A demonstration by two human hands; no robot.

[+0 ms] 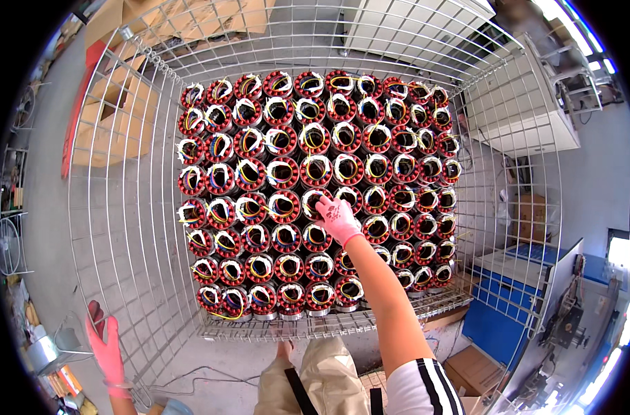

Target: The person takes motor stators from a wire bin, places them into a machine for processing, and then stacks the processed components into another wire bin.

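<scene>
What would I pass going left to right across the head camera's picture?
Left hand in a pink glove → cardboard boxes → wire cage wall → wound motor stators → right hand → white cabinet → blue crate.

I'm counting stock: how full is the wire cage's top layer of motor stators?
Full. Stators fill the wire cage in tight rows from side to side, showing no empty slot. The right hand rests on one near the middle.

The right hand (339, 220) and forearm cover several stators (308, 169) in the cage (121, 207). The left hand (107, 349) is cut off at the wrist by the lower edge. Lower stator layers stay hidden.
</scene>
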